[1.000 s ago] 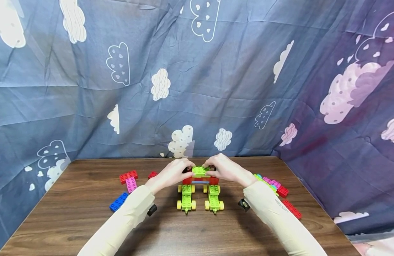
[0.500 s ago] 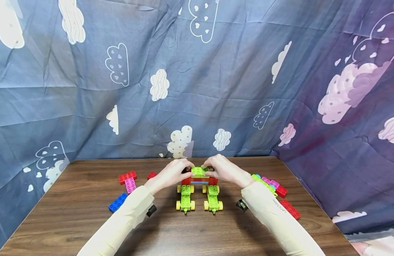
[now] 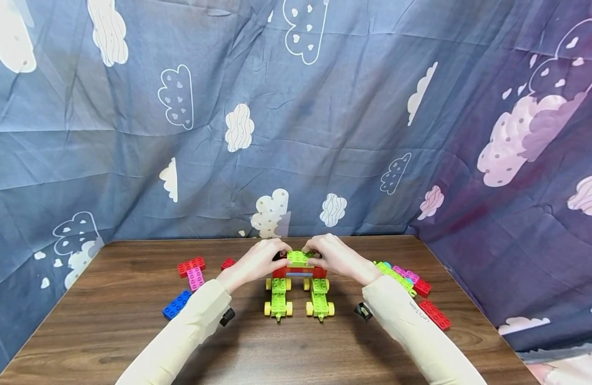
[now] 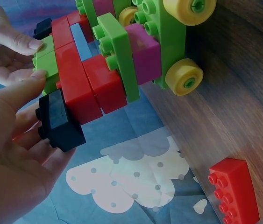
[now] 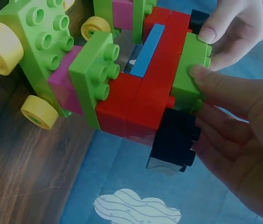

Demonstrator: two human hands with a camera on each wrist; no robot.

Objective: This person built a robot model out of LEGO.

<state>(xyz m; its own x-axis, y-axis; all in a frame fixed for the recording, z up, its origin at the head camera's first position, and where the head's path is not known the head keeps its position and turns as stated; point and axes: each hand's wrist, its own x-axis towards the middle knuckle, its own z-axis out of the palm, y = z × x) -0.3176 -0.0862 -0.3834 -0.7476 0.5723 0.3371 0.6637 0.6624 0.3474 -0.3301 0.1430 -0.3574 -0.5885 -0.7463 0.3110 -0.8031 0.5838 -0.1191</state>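
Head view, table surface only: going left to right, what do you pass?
Blue brick → pink brick → left hand → lime brick atop the wheeled build → right hand → red brick.

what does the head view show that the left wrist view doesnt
Only the head view shows the whole table, the cloud-print cloth, the loose blue brick and both sleeves. Only the left wrist view shows the black brick by the left hand's fingers, and the purple block under the green plate. Both show the left hand and right hand at the green brick on top of the red bridge.
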